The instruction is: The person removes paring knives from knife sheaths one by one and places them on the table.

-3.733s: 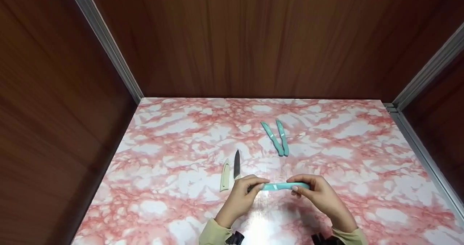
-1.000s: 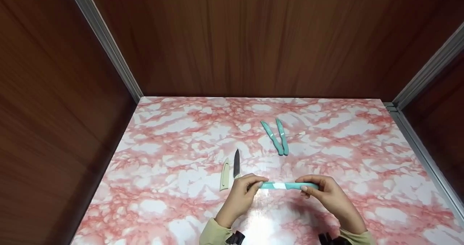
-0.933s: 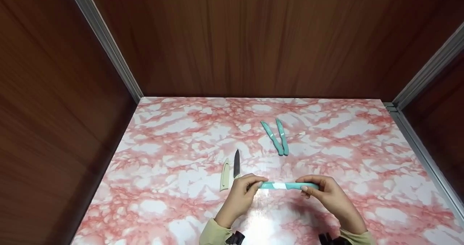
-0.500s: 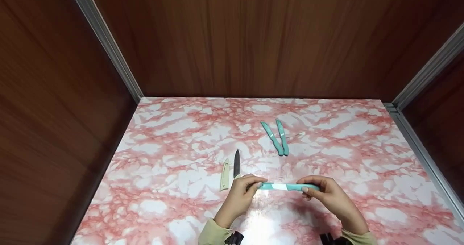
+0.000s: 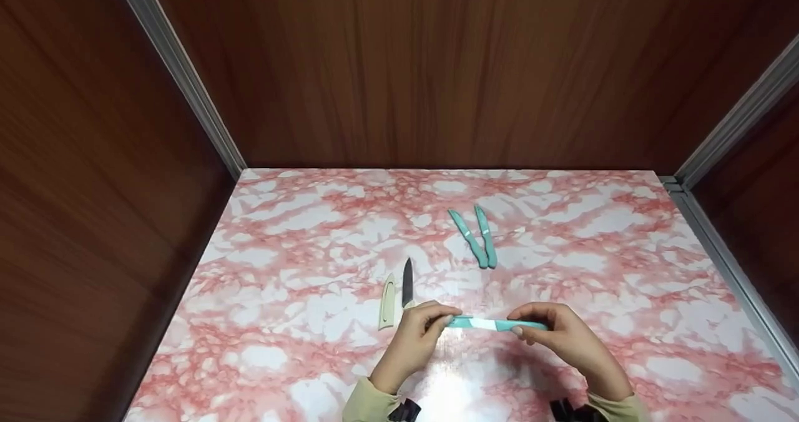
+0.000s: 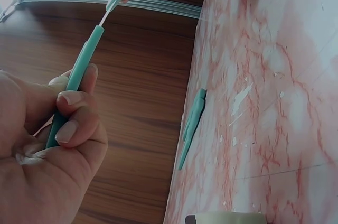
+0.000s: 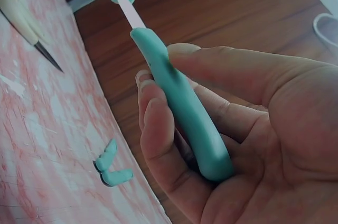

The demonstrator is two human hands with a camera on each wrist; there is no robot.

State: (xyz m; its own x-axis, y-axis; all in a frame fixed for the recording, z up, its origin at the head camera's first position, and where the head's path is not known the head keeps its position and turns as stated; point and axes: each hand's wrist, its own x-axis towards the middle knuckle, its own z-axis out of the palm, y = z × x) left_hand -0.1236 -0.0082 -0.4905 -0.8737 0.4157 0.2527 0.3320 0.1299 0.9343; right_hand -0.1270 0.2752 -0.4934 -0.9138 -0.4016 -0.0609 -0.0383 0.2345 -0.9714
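Note:
Low over the front of the table, both hands hold a teal knife and its sheath in line. My left hand (image 5: 413, 342) grips the teal sheath (image 6: 84, 60), fingers curled round it. The knife's teal handle (image 7: 185, 110) lies between the thumb and curled fingers of my right hand (image 5: 565, 341). A short stretch of white blade (image 5: 483, 324) shows between sheath and handle; its tip is hidden inside the sheath. Just beyond the left hand lies a dark-bladed knife (image 5: 408, 283), its handle mostly hidden by that hand. Its pale green sheath (image 5: 387, 303) lies to its left.
Two more teal knives, a left one (image 5: 468, 240) and a right one (image 5: 485, 238), lie farther back in a narrow V, handles together. The red-and-white marbled table (image 5: 299, 235) is bounded by brown wood-look panels (image 5: 424, 72) at the back and sides.
Compared with 3.7 seconds ago, the right hand has moved right, and more white blade shows between handle and sheath. Over the last half second the right hand has shifted slightly left along the handle.

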